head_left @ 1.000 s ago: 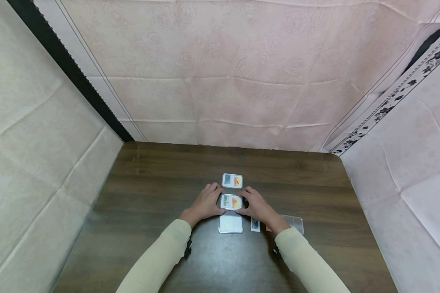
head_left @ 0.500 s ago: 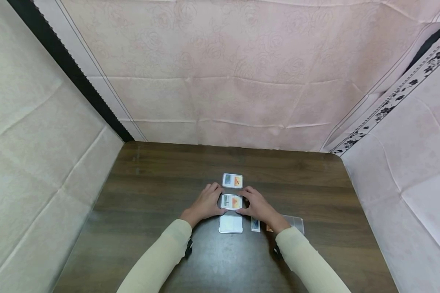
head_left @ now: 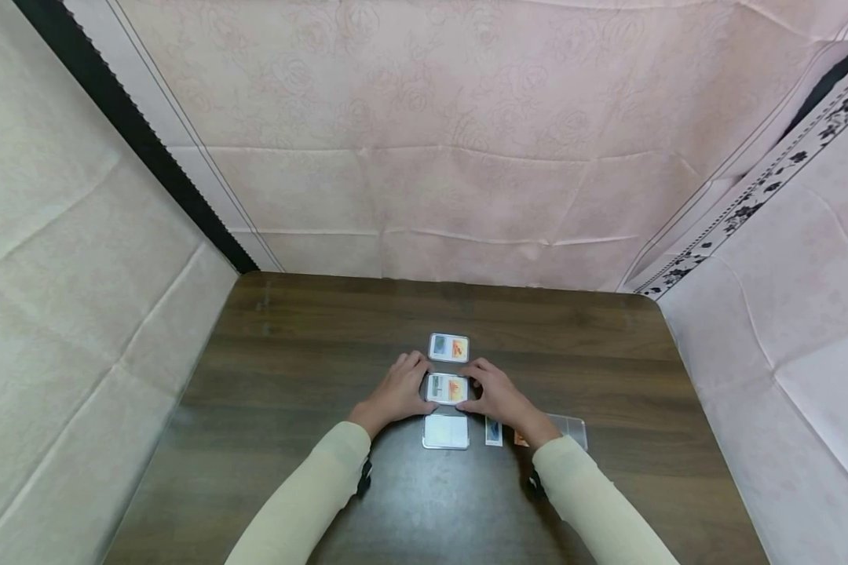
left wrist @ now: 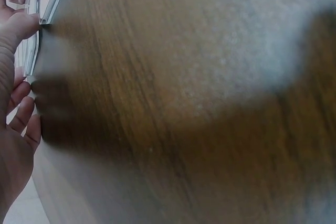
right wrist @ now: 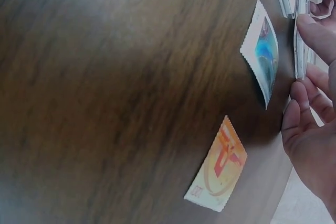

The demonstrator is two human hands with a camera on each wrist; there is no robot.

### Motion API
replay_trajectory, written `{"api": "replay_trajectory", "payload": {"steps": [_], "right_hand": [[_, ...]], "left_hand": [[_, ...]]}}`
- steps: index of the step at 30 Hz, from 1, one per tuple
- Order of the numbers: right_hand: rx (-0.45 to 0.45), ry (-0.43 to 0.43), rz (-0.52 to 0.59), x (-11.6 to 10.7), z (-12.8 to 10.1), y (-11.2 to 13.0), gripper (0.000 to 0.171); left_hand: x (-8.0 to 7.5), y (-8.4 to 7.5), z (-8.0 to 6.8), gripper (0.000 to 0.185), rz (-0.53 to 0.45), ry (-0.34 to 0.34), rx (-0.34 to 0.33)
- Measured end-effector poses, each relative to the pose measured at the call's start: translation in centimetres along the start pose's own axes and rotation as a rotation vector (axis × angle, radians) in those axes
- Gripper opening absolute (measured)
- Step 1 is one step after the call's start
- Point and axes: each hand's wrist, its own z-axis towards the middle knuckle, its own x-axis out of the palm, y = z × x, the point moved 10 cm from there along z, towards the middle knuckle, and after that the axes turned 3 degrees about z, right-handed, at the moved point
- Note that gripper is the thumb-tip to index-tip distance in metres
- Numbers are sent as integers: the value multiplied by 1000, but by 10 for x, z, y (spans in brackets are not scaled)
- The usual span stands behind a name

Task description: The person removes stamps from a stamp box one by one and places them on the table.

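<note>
An orange stamp (right wrist: 218, 167) lies beside a blue stamp (right wrist: 265, 53) on the wooden table (head_left: 290, 353).

— Between the fingertips of the left hand (head_left: 396, 390) and the right hand (head_left: 493, 396): clear hard plastic case (head_left: 447, 388), glossy, with printed paper inside.
— Beyond the fingers, a second case (head_left: 448, 348), same shiny plastic over colour print?
— Yes. Nearer the wrists, a third case (head_left: 446, 431), pale, smooth, faintly reflective.
— By the right thumb?
— Paper: blue stamp (right wrist: 265, 51) with perforated edges, slightly curled, light sheen. Below the palm, orange stamp (right wrist: 218, 167), matt paper, toothed border too.
— Under everything?
— Dark wood-grain table (head_left: 304, 369), smooth, satin, dull grey glare near the sleeves.
— Around it?
— Pale pink cloth (head_left: 466, 157), creased, matt, faint rose pattern. Sleeves (head_left: 304, 502): cream knit, soft, no shine.
</note>
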Motion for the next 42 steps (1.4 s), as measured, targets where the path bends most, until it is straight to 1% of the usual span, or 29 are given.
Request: {"api": "replay_trajectory", "payload": {"steps": [11, 20, 42], "right_hand": [[-1, -6, 13, -1, 0, 2, 55], [10, -1, 32, 1, 0, -2, 55], [-4, 0, 60, -2, -1, -5, 54]], "left_hand": [[1, 2, 0, 68, -28, -6, -2], [0, 1, -1, 66, -48, 5, -5], [1, 1, 0, 66, -37, 3, 3]]}}
